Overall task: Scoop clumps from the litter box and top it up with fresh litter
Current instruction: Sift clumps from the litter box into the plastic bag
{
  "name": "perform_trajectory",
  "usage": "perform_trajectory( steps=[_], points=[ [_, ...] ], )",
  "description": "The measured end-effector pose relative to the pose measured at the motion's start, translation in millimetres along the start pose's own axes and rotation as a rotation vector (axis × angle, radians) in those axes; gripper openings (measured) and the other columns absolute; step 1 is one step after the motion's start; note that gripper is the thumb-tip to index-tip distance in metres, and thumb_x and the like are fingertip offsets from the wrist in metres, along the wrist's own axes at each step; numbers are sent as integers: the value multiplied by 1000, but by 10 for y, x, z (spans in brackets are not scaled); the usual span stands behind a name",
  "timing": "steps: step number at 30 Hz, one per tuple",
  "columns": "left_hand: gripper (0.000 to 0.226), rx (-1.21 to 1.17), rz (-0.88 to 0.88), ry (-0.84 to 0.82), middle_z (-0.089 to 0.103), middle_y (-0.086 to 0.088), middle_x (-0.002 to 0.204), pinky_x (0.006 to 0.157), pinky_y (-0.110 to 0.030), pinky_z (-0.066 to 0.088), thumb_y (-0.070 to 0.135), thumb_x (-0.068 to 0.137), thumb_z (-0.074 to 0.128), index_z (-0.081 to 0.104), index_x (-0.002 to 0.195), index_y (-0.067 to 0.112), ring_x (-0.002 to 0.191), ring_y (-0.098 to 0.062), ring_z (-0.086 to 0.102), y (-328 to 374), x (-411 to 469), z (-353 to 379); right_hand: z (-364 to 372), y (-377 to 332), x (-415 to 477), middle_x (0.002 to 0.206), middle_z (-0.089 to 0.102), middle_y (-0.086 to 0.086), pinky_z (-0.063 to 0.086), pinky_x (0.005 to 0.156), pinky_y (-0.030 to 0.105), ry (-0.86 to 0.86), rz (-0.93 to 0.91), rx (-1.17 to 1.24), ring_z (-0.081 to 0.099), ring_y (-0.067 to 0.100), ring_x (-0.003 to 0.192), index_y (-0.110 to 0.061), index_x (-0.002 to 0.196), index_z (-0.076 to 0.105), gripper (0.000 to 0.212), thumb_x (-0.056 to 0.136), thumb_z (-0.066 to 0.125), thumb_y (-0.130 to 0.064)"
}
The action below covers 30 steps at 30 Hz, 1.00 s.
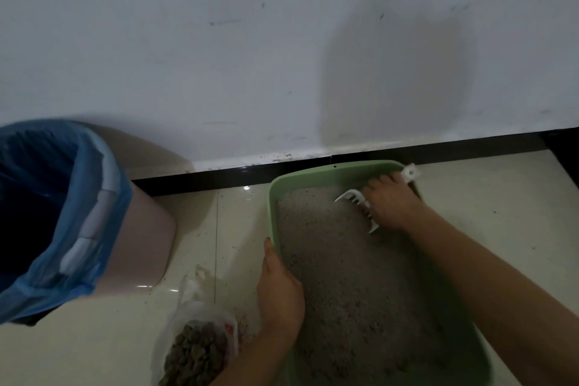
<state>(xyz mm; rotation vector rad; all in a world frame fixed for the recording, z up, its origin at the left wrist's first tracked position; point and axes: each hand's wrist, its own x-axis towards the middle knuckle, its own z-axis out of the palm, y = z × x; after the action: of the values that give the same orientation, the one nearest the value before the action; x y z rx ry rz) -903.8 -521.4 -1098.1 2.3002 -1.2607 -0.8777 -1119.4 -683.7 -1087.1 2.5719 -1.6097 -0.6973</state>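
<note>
Bin (147, 229) left, pellet bag (194, 351) beside left hand (279, 288) gripping litter box (313, 172) rim; right hand (390, 204) grips scoop (351, 198).

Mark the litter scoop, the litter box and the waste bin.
litter scoop (351, 196): head view, on its slotted white blade.
litter box (313, 173): head view, on the far green rim.
waste bin (147, 238): head view, on its beige side wall.

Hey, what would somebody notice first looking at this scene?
The green litter box at right, where the right hand holds a white scoop at its far end and the left hand rests on its left rim. To the left stands a bin with a blue liner.
</note>
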Motion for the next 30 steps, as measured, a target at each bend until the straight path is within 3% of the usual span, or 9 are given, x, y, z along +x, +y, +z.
perform_trajectory(
  steps=[6,11,15,18,22,25,27,30],
  points=[
    [62,-23,25,18,50,-14,139,90,-37,48,10,100,36,9,155,14,111,-29,58,-1,11,15,138,-453,-110,134,56,8,28,111,46,-140,-79,285,50,24,122,-18,133,51,50,101,33,-52],
    [64,-46,34,24,53,-13,134,86,-35,50,8,99,38,9,155,15,103,-26,60,-48,19,8,164,-173,-246,107,65,1,32,104,42,-117,-57,150,58,18,100,-25,104,61,58,94,24,-70],
    [63,-68,50,32,53,-14,134,94,-39,50,8,99,37,10,155,15,109,-27,58,-31,12,42,302,-217,-327,104,65,-1,35,98,40,-74,-44,221,59,17,97,-28,100,55,47,96,25,-64],
    [59,-63,51,43,54,-14,134,93,-39,50,13,101,35,12,155,14,110,-28,59,-24,9,58,391,-453,-423,104,65,-2,32,105,42,-137,-73,389,59,15,96,-28,107,57,46,99,26,-61],
    [55,-59,46,61,55,-15,135,93,-37,48,15,103,33,16,154,13,112,-30,59,-60,22,35,379,-631,-598,87,58,-7,36,101,43,-107,-143,469,53,13,81,-28,92,53,43,97,23,-58],
    [54,-65,59,65,55,-15,134,88,-33,46,14,103,33,17,154,12,111,-29,59,-68,11,16,163,-533,-730,88,60,-5,39,95,38,27,-197,327,52,12,80,-29,95,59,52,90,17,-60],
    [53,-68,52,66,54,-14,136,90,-33,46,14,103,32,18,154,12,114,-30,58,-57,23,26,-32,-489,-821,87,65,2,42,84,37,232,-223,110,57,17,79,-22,96,67,45,91,35,-53],
    [52,-78,39,58,53,-15,138,96,-37,45,15,103,32,20,154,11,118,-32,56,-57,27,27,-276,-526,-987,106,66,14,41,87,42,229,-214,-153,59,27,93,-8,125,60,47,91,56,-40]
  ],
)
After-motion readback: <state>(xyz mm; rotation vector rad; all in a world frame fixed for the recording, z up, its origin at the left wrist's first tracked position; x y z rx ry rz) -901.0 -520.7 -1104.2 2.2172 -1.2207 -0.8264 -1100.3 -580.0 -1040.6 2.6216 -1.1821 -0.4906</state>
